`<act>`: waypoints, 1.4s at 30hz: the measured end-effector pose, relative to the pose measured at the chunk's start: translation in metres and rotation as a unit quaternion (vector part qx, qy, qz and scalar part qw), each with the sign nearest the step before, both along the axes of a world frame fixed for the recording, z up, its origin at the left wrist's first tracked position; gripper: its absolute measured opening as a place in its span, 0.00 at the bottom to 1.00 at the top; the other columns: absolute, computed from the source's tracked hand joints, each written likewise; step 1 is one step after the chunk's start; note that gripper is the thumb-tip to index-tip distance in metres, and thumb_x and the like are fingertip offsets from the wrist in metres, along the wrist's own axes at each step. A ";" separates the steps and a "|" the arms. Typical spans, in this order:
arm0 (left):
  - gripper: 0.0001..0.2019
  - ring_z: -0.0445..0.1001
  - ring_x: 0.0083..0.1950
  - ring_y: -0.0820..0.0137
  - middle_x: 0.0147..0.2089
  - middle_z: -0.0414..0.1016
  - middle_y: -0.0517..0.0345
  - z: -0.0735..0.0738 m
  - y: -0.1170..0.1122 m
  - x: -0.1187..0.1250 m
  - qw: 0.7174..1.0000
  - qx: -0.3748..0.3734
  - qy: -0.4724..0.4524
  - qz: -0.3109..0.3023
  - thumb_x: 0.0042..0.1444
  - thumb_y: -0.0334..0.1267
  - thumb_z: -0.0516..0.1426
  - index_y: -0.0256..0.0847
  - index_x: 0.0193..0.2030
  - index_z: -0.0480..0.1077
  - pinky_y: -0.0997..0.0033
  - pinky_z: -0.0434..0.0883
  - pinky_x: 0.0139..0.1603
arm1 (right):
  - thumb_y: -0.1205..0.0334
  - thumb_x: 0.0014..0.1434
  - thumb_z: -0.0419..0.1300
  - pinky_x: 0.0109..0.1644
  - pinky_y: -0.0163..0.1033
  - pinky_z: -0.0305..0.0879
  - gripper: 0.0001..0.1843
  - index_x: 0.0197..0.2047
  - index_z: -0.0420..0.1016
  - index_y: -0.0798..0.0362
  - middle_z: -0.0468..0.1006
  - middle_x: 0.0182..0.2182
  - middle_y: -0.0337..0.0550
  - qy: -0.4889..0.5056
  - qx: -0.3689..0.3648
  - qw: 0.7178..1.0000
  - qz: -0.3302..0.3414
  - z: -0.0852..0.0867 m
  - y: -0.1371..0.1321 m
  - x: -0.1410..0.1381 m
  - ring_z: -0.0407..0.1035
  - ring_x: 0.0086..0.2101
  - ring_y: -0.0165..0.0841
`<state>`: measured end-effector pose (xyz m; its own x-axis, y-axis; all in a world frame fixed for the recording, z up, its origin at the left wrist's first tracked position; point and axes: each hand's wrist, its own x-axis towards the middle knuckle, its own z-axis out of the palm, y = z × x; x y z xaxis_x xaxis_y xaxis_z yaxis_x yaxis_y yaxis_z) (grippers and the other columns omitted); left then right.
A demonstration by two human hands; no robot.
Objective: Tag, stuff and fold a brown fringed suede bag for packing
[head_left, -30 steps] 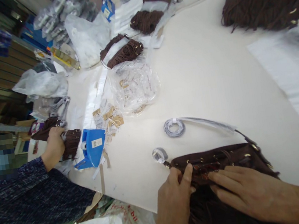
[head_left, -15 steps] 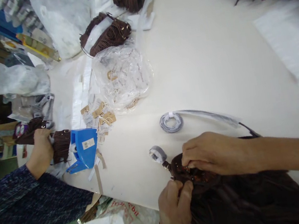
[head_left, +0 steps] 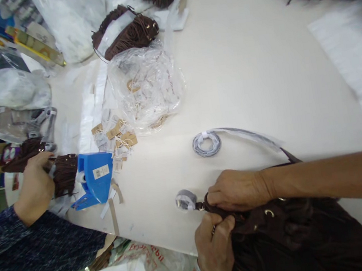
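Note:
A dark brown fringed bag [head_left: 303, 239] lies at the table's lower right, with gold-coloured rings on it. My left hand [head_left: 215, 245], wearing a bracelet, has its fingers closed on the near edge of the bag's top. From the right edge reaches my right hand [head_left: 234, 191], its curled fingers gripping the far edge close beside the left. A coiled strap [head_left: 206, 144] in pale wrapping runs back to the bag. At the bag's left end, a wrapped ring-shaped piece [head_left: 186, 200] hangs on a short brown tab. The fingertips are partly hidden.
At left, another person's hand [head_left: 35, 187] holds a brown fringed item [head_left: 65, 174] beside a blue tape dispenser [head_left: 96, 179]. Cardboard tags [head_left: 126, 138] and a clear plastic bag [head_left: 148, 91] lie mid-table. More brown fringed bags [head_left: 133, 34] are farther back; white sheets [head_left: 356, 66] lie at right.
My right hand has shifted left along the bag's top, closer to my left hand. The opening seen between them is now mostly covered, and gold-coloured rings show. The view has shifted slightly.

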<state>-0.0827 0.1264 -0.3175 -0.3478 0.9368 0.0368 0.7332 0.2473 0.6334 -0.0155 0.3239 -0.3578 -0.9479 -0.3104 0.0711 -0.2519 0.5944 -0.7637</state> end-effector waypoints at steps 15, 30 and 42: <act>0.09 0.75 0.43 0.66 0.49 0.72 0.48 0.009 0.001 -0.021 0.990 -0.054 0.085 -0.103 0.61 0.28 0.51 0.42 0.44 0.69 0.71 0.74 0.37 | 0.65 0.63 0.53 0.32 0.33 0.57 0.07 0.43 0.70 0.52 0.78 0.33 0.41 -0.103 0.024 0.990 -0.092 0.011 0.032 0.018 0.72 0.31 0.31; 0.13 0.76 0.37 0.64 0.44 0.74 0.50 -0.001 0.008 -0.043 0.959 -0.127 0.115 -0.227 0.62 0.27 0.49 0.38 0.53 0.60 0.67 0.76 0.34 | 0.68 0.56 0.59 0.32 0.37 0.59 0.06 0.37 0.76 0.58 0.81 0.29 0.50 -0.161 0.167 0.971 -0.060 0.019 0.020 0.017 0.76 0.31 0.39; 0.08 0.74 0.40 0.67 0.44 0.71 0.57 0.014 0.024 -0.053 0.960 -0.218 0.047 -0.167 0.65 0.35 0.48 0.45 0.48 0.66 0.69 0.71 0.38 | 0.58 0.65 0.53 0.37 0.36 0.62 0.12 0.43 0.76 0.53 0.81 0.35 0.47 -0.236 0.096 0.951 -0.174 0.040 0.038 0.043 0.76 0.36 0.39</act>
